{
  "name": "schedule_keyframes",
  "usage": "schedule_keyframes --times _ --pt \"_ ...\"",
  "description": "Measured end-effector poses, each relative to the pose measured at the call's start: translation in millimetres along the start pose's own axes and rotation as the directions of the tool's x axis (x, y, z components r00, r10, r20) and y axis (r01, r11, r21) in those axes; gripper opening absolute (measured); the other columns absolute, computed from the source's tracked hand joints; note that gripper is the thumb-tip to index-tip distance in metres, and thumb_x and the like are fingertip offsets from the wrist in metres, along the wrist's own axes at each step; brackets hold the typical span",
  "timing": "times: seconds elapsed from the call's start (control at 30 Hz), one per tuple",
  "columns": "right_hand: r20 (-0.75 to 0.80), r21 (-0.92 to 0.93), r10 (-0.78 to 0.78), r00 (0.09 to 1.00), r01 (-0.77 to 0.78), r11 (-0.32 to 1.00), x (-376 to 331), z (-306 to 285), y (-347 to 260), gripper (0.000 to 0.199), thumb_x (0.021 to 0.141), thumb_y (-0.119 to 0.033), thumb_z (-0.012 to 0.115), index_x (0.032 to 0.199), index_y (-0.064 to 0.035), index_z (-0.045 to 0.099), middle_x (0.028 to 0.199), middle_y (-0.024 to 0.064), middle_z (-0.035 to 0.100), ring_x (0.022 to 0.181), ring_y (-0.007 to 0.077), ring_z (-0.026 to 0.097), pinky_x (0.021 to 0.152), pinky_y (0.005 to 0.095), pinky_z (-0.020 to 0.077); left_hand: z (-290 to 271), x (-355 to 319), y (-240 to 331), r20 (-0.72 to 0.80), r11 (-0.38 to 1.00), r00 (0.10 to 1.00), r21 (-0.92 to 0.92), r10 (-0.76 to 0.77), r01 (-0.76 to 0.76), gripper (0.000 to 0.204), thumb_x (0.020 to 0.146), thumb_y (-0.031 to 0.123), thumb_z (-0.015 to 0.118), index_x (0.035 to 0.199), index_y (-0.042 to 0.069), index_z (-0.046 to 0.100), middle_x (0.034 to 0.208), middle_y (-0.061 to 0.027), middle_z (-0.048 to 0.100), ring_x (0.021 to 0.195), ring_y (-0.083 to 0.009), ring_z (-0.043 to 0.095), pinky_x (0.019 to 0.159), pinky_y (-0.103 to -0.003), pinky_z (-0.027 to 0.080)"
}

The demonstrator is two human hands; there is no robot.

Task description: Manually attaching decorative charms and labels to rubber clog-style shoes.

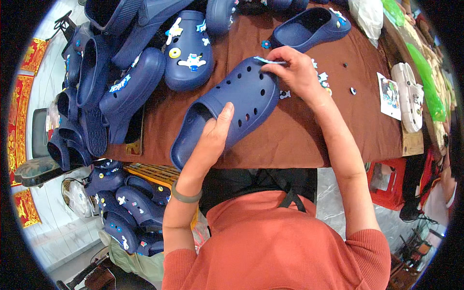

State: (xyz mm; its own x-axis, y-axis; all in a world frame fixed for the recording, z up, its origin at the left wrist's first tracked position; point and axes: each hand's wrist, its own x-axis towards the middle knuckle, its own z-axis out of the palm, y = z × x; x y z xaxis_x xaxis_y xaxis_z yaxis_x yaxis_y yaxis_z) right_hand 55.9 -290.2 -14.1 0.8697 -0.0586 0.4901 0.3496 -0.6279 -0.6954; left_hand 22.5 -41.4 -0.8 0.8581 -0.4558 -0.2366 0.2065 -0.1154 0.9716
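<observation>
A dark blue clog [237, 104] with rows of round holes lies aslant over the table's near side, its toe pointing away to the right. My left hand [217, 129] reaches into its opening and grips the upper, thumb on top and the other fingers hidden inside. At the toe, my right hand [296, 72] pinches a small light blue and white shoe charm [268, 61] against the clog's holes. Whether the charm's stem is in a hole cannot be seen. Several loose charms [323, 77] lie beside my right wrist, partly covered by it.
Decorated blue clogs [189, 53] crowd the left and far side of the brown-covered table [309, 140]. Another clog [309, 30] stands beyond my right hand. At right are a printed card [389, 95] and a white clog [409, 99]. More clogs [140, 203] fill a low pile at lower left.
</observation>
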Motion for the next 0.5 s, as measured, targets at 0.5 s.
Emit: schedule_keyframes --times 0.5 --pt "0.347 -0.063 -0.341 0.874 0.385 0.921 5.8 -19.8 -0.8 0.026 0.076 -0.005 0.068 0.101 -0.0078 0.068 0.102 0.009 0.064 0.101 0.0277 0.057 0.09 0.0387 0.0459 -0.1 2.4 1.5 0.042 0.997 0.999 -0.077 -0.018 0.021 0.053 0.099 0.042 0.044 0.123 -0.004 0.053 0.117 -0.0116 0.06 0.105 -0.0168 0.057 0.095 -0.03 0.042"
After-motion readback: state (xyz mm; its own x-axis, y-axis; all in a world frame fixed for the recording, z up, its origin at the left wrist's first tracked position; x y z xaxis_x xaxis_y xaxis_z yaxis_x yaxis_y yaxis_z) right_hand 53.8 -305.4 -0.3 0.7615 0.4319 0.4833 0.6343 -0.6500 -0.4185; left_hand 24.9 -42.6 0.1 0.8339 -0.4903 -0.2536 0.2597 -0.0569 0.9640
